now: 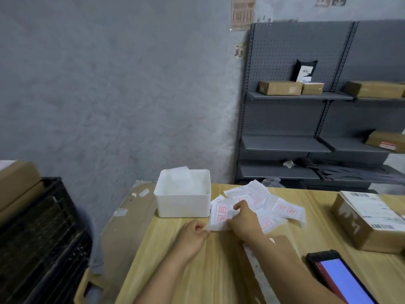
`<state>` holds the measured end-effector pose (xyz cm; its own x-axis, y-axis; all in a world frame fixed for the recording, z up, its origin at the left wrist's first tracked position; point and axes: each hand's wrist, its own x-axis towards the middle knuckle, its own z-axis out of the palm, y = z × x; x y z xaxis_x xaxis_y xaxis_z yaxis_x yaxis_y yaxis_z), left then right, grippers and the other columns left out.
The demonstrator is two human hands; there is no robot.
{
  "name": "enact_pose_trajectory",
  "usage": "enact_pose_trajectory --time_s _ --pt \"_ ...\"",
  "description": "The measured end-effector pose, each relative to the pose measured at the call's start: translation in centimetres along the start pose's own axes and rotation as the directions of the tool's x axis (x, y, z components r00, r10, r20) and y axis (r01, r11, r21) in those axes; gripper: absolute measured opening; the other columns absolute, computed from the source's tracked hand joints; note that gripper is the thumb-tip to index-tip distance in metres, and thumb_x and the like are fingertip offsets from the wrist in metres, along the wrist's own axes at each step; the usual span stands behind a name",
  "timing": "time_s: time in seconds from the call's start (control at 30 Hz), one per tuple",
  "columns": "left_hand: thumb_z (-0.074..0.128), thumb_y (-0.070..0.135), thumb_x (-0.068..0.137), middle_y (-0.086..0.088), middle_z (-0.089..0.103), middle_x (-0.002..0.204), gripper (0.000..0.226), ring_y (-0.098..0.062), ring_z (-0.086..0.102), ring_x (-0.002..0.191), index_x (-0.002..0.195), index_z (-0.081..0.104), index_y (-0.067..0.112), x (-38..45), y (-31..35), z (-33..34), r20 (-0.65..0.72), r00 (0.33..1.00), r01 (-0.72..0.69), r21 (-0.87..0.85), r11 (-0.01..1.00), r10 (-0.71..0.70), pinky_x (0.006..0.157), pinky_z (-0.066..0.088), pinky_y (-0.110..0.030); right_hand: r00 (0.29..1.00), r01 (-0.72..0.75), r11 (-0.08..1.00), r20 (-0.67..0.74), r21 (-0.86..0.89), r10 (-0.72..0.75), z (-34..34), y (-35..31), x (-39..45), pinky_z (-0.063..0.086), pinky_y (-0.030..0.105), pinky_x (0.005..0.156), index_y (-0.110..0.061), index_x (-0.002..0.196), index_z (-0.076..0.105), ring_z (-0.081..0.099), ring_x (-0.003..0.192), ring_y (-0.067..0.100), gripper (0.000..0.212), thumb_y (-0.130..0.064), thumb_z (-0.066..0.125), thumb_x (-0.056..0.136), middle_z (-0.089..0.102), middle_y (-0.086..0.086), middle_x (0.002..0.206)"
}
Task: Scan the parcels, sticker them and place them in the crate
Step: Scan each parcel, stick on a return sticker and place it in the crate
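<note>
A pile of white sticker sheets (pixel 282 208) with red print lies on the wooden table (pixel 166 260) behind my hands. My left hand (pixel 192 236) is curled and pinches the lower left corner of the nearest sheet (pixel 221 212). My right hand (pixel 244 222) lies over the same sheet, fingertips closed on its upper edge. A flat brown parcel (pixel 228 266) with a white tape strip lies under my right forearm. A taped cardboard parcel (pixel 359 229) bearing a barcode label sits at the right. The black crate (pixel 46 233) stands left of the table.
A white plastic bin (pixel 184 200) holding paper scraps stands just behind my left hand. A handheld scanner (pixel 341 279) with a blue screen lies near the right front. Grey shelving (pixel 300 96) with several boxes is at the back right. Brown cartons (pixel 17 183) rest over the crate.
</note>
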<state>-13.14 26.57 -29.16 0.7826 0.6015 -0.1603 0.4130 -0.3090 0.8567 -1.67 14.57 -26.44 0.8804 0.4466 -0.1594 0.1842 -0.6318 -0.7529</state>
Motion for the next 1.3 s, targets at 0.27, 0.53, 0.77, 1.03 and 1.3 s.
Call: enact_pose_trajectory --time_s 0.27,0.53,0.77,1.03,1.3 --pt "0.042 0.044 0.098 0.002 0.069 0.091 0.033 -0.015 0.062 0.086 0.085 0.065 0.024 -1.3 2.4 -0.3 0.065 0.984 0.176 -0.323 0.930 -0.164 0.070 0.045 -0.028 0.972 0.176 0.918 0.087 0.355 -0.219 -4.3 0.2 -3.2 0.047 0.031 0.070 -0.020 0.109 0.055 0.059 0.076 0.018 0.029 -0.004 0.064 0.086 0.057 0.005 0.080" --pt "0.060 0.036 0.090 -0.004 0.072 0.080 0.025 -0.020 0.065 0.079 0.093 0.066 0.013 -3.1 6.9 1.0 0.197 0.937 0.329 -0.776 0.538 -0.289 0.066 0.051 -0.031 0.867 0.338 0.886 0.262 0.318 -0.424 -9.7 3.3 -6.4 0.049 0.024 0.069 -0.028 0.098 0.060 0.062 0.073 0.005 0.022 -0.010 0.067 0.085 0.061 -0.006 0.074" --pt "0.067 0.019 0.087 -0.004 0.071 0.073 0.013 -0.018 0.064 0.069 0.097 0.067 0.010 -4.3 10.3 2.5 0.198 0.958 0.287 -0.706 0.647 -0.209 0.058 0.050 -0.027 0.877 0.387 0.882 0.189 0.269 -0.442 -12.7 4.9 -7.1 0.048 0.024 0.065 -0.036 0.091 0.061 0.058 0.069 0.001 0.026 -0.012 0.067 0.083 0.058 -0.014 0.073" --pt "0.065 0.016 0.089 0.000 0.069 0.063 0.008 -0.016 0.066 0.058 0.093 0.067 0.009 -6.3 12.9 3.6 0.164 0.978 0.205 -0.601 0.773 -0.132 0.050 0.049 -0.022 0.794 0.608 0.794 -0.012 -0.024 -0.608 -13.6 4.0 -8.6 0.029 0.024 0.103 -0.045 0.118 0.057 0.029 0.129 0.002 0.033 -0.042 0.066 0.086 0.037 -0.020 0.135" --pt "0.064 0.014 0.090 -0.006 0.066 0.069 0.009 -0.015 0.062 0.052 0.094 0.065 0.006 -7.7 14.3 4.1 0.137 0.981 0.190 -0.568 0.801 -0.135 0.045 0.049 -0.021 0.638 0.734 0.646 -0.112 -0.210 -0.761 -13.8 3.8 -10.2 0.035 0.028 0.100 -0.032 0.095 0.072 0.040 0.120 0.006 0.016 -0.024 0.073 0.081 0.054 -0.014 0.125"
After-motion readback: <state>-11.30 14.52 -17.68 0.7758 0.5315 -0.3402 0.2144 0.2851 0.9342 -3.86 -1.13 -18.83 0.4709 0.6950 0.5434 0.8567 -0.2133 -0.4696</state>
